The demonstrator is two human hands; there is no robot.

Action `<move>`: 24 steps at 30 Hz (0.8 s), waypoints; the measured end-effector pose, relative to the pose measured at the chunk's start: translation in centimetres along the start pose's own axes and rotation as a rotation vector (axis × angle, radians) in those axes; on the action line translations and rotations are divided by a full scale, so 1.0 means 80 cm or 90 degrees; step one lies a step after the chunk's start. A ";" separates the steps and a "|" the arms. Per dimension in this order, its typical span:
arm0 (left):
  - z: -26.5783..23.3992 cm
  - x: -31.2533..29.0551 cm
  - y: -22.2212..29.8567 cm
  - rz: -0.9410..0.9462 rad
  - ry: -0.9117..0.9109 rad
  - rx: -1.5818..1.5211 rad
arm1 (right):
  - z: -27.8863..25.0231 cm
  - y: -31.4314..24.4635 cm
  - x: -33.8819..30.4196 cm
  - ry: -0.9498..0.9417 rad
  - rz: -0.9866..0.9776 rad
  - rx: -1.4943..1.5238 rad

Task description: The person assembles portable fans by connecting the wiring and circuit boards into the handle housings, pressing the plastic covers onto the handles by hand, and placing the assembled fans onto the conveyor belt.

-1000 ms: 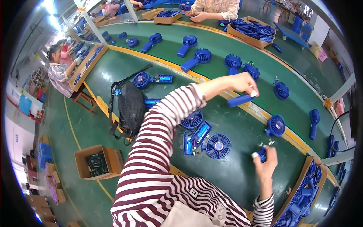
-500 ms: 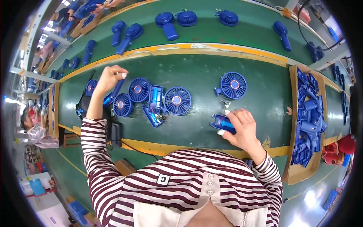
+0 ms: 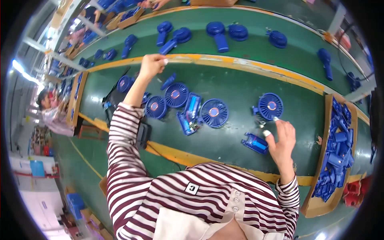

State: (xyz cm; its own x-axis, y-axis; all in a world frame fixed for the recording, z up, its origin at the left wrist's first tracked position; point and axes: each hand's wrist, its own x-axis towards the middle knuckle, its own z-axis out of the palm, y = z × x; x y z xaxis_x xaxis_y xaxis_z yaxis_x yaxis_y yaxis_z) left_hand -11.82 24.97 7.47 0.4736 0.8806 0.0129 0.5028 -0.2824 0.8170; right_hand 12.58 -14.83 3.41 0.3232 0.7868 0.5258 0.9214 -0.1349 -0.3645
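My left hand [image 3: 153, 66] is raised near the yellow ledge at the far left of the bench, its fingers curled; what they hold, if anything, is hidden. Just below it a small blue plastic piece [image 3: 169, 81] lies on the bench. My right hand [image 3: 283, 140] is open, thumb and fingers apart, its fingertips at the near rim of a blue fan head [image 3: 271, 106]. Beside the thumb lies an open blue handle shell [image 3: 255, 143] with a battery inside. Between the two are small wired parts [image 3: 262, 125].
Mid-bench are several fan heads [image 3: 214, 113] and opened handles [image 3: 192, 108]. A cardboard box [image 3: 320, 202] of blue plastic parts stands at the right. Beyond the ledge, a green belt [image 3: 248, 52] carries several fans. A black object [image 3: 143, 136] sits at the near left edge.
My view has shifted, so the scene sits further right. My left hand has moved away from me toward the ledge. My right hand has left the handle shell and reached the fan head.
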 end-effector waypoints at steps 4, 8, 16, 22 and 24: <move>0.000 0.013 -0.005 -0.007 0.003 0.037 | -0.001 0.006 0.002 0.005 0.006 0.005; -0.002 0.021 -0.023 0.001 -0.051 0.170 | -0.004 0.014 0.005 0.004 0.028 0.002; 0.027 0.012 -0.064 0.106 -0.224 0.291 | -0.012 0.042 0.015 0.016 0.077 -0.013; 0.032 0.007 -0.067 0.135 -0.189 0.308 | 0.009 0.097 0.086 0.046 0.104 -0.028; 0.036 0.009 -0.069 0.096 -0.190 0.293 | 0.024 0.123 0.116 0.034 0.149 -0.014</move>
State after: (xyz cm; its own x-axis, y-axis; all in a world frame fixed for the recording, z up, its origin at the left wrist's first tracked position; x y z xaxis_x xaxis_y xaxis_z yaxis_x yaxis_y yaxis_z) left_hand -12.20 26.04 1.35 0.7152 0.6905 -0.1084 0.6451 -0.5924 0.4826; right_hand 24.22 -7.73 3.25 0.5391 0.6999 0.4685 0.8241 -0.3233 -0.4652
